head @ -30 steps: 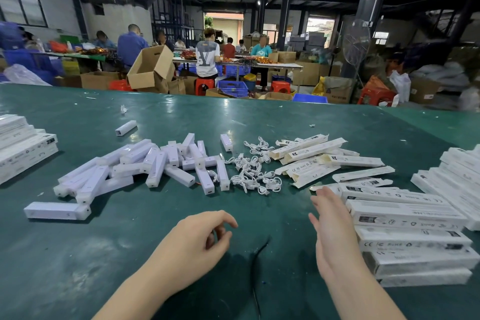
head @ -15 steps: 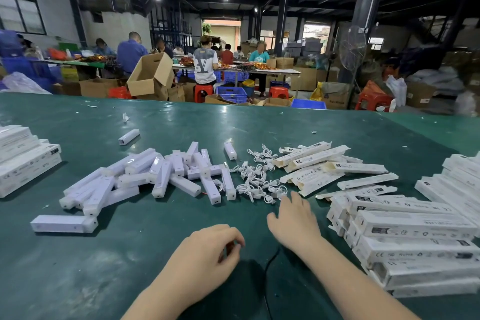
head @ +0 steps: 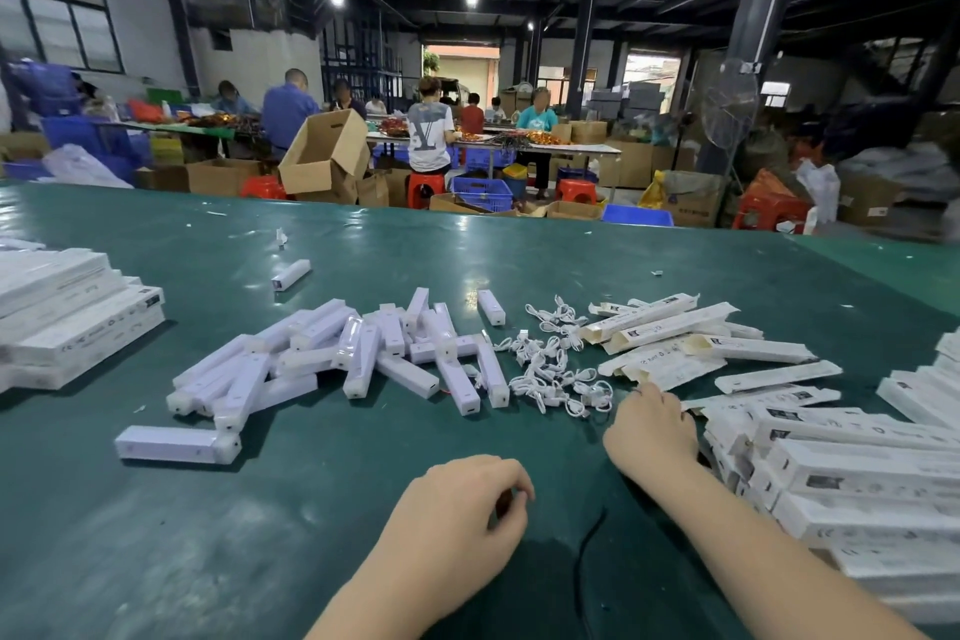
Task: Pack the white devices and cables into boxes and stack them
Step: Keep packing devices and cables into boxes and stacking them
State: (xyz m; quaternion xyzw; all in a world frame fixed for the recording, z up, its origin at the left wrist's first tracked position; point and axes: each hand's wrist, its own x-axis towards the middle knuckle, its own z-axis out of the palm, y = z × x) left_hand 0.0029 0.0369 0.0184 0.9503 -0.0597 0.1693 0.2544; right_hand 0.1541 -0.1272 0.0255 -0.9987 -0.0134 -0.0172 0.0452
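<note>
Devices of white plastic, long slim bars (head: 363,353), lie in a loose heap at the middle of the green counter (head: 260,535), too tangled to count exactly, roughly two dozen, with one more apart behind (head: 291,273) and one alone at the front left (head: 176,444). Just right of the heap sits a knot of short white cables (head: 556,369), well over a dozen. Beyond these, about ten open, empty white cardboard sleeves (head: 701,343) fan out.

The right hand (head: 652,426) lies knuckles up at the cables' near edge, fingers bent toward the pile; whether it pinches a cable I cannot tell. The left hand (head: 462,515) hovers lower, fingers loosely curled with thumb against forefinger, seemingly holding nothing.

Best, I judge, to tease one cable free without dragging its neighbours, then bring a device and a sleeve together with the idle hand.

Packed white boxes (head: 857,473) are stacked at the right, at least eight visible, with another stack (head: 78,322) at the left and a third at the far right edge (head: 930,385).
</note>
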